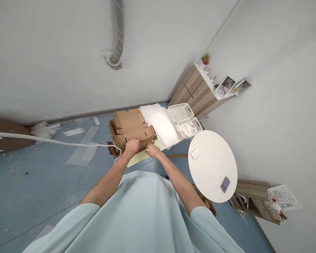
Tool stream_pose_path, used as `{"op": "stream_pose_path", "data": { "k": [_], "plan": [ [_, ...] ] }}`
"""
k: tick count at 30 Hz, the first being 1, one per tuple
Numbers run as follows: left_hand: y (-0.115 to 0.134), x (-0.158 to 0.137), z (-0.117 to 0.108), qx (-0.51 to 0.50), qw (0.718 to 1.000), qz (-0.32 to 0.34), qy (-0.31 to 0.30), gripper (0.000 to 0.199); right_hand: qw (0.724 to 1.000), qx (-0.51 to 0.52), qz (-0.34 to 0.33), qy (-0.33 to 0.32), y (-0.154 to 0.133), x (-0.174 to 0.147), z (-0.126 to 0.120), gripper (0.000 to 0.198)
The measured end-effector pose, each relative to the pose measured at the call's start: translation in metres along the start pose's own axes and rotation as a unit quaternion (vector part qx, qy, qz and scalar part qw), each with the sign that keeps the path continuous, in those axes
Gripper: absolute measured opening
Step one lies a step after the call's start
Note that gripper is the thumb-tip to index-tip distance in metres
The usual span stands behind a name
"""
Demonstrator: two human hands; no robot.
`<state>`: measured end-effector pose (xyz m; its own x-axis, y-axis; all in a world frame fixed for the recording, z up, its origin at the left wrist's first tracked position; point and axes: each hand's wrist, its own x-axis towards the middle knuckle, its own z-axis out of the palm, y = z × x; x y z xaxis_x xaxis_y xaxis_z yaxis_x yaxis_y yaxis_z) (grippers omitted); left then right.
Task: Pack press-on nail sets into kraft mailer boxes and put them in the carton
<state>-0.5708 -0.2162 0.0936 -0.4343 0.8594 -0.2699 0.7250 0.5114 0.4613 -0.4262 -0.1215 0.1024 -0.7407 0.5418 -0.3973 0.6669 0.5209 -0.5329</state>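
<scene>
A brown cardboard box blank (137, 135), partly folded, lies on a pale table (137, 160) in front of me. My left hand (132, 146) presses down on its near edge, fingers curled over the cardboard. Just to the right, my right hand (153, 150) rests flat with fingers spread at the same near edge. Behind the blank a stack of flat cardboard blanks (127, 119) is piled up. A stack of white foam sheets (160, 126) lies to the right of the cardboard.
Two white baskets (181, 112) (189, 127) stand beyond the foam sheets, the nearer one holding small packets. A round white table (213, 165) is at my right. A wooden cabinet (195, 91) stands in the corner. A white cable (55, 141) runs in from the left.
</scene>
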Motion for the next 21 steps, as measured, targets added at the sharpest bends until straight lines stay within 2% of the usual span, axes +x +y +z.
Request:
{"op": "stream_pose_path", "data": {
  "k": [3, 5, 9, 13, 17, 21],
  "plan": [
    [0.003, 0.001, -0.005, -0.002, 1.0, -0.005, -0.011, 0.039, 1.0, 0.003, -0.004, -0.006, 0.001, 0.004, -0.002, 0.015],
    [0.007, 0.001, -0.013, -0.005, 1.0, -0.002, 0.004, 0.04, 1.0, 0.012, -0.015, -0.009, 0.001, 0.007, -0.007, 0.014],
    [0.018, -0.001, -0.041, -0.026, 0.997, 0.023, 0.068, 0.044, 0.999, 0.034, -0.037, -0.002, -0.002, 0.004, -0.017, 0.025],
    [0.037, -0.004, -0.08, -0.06, 0.984, 0.047, 0.163, 0.046, 0.995, 0.086, -0.035, 0.034, -0.002, -0.011, -0.036, 0.026],
    [0.072, -0.008, -0.113, -0.077, 0.96, 0.119, 0.24, 0.044, 0.971, 0.191, -0.013, 0.145, 0.01, -0.038, -0.086, 0.033],
    [0.125, -0.011, -0.118, -0.077, 0.923, 0.253, 0.278, 0.042, 0.91, 0.249, -0.023, 0.329, 0.035, -0.087, -0.156, 0.048]
  ]
}}
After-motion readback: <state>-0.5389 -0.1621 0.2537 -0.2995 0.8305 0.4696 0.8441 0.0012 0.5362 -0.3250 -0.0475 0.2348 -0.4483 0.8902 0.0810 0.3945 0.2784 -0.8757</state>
